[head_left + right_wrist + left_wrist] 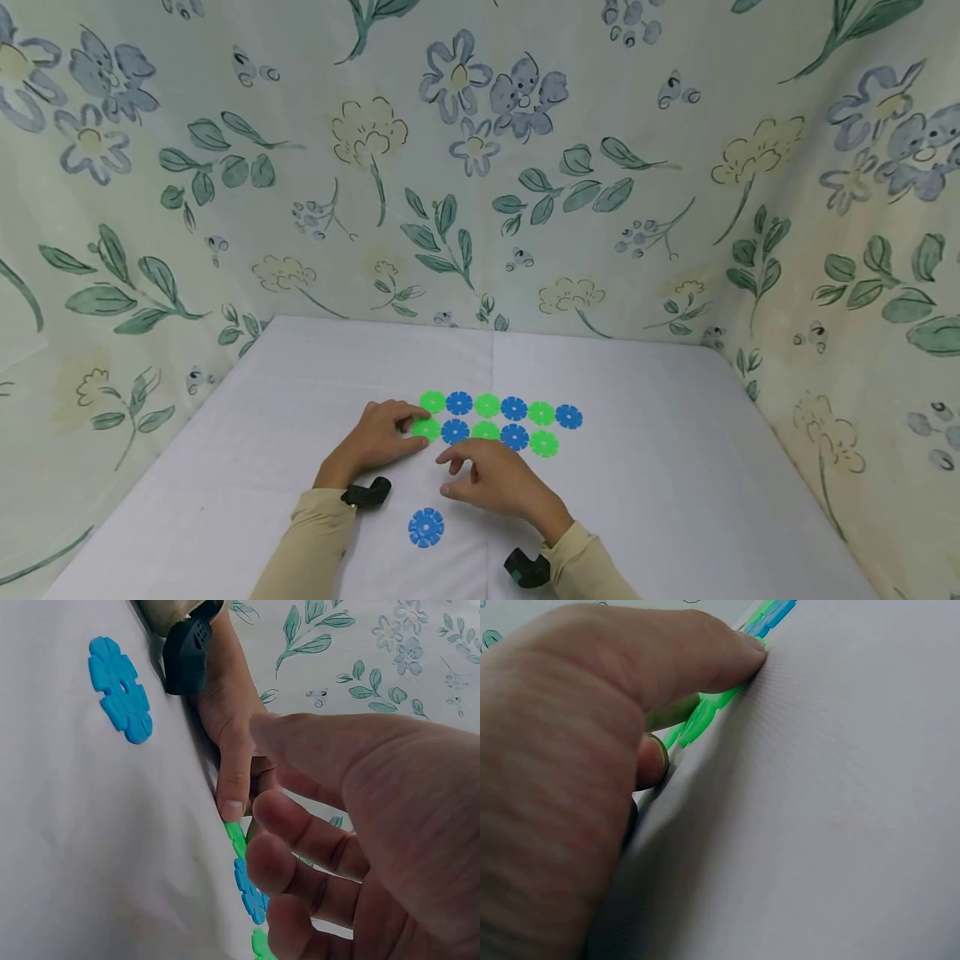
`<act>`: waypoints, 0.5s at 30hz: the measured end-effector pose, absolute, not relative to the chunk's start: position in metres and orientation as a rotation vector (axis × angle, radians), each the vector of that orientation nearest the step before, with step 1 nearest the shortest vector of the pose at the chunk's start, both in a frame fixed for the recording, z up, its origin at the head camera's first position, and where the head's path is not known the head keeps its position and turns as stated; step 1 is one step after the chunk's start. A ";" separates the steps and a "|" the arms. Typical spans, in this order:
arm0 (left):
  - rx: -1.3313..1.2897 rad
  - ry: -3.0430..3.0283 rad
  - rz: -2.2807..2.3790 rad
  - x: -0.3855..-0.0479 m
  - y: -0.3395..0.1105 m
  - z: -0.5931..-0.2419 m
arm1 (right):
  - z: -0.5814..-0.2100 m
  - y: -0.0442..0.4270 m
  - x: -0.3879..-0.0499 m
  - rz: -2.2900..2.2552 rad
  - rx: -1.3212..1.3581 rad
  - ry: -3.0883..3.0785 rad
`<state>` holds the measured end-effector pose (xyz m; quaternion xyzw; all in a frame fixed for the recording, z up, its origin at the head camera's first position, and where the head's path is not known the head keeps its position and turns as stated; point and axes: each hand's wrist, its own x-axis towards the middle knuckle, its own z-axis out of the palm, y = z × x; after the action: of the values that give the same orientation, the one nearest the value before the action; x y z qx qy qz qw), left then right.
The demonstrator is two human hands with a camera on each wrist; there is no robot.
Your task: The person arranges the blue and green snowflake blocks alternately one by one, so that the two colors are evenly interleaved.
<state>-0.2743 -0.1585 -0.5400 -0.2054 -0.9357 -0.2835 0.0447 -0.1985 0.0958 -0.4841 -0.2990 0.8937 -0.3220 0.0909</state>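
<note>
Notched flat plastic discs, green and blue by turns, lie in two rows on the white cloth. My left hand (381,435) is at the left end of the front row. Its thumb and index finger hold opposite edges of the end green disc (427,430). In the left wrist view the thumb hides part of the green disc (700,720). My right hand (495,477) hovers just in front of that row, fingers loosely bent, nothing between them. A single blue disc (426,527) lies nearer to me, apart from both rows, and the right wrist view also has this blue disc (121,690).
The back row ends at the right with a blue disc (568,417), the front row with a green disc (543,443). White cloth (675,483) covers the table. Floral curtains (480,167) stand behind and at both sides. Each wrist carries a black camera (527,568).
</note>
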 end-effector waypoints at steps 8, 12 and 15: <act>-0.634 -2.851 -0.847 -0.276 -0.160 -0.541 | -0.490 0.089 -0.194 -0.864 -0.908 2.607; -0.644 -2.847 -0.854 -0.276 -0.160 -0.543 | -0.496 0.088 -0.194 -0.834 -0.940 2.574; -0.651 -2.843 -0.850 -0.276 -0.160 -0.544 | -0.500 0.087 -0.193 -0.803 -0.962 2.556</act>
<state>-0.2758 -0.1602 -0.5437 -0.2141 -0.9345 -0.2795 0.0518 -0.1930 0.0869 -0.4996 -0.3343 0.8881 -0.2791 0.1470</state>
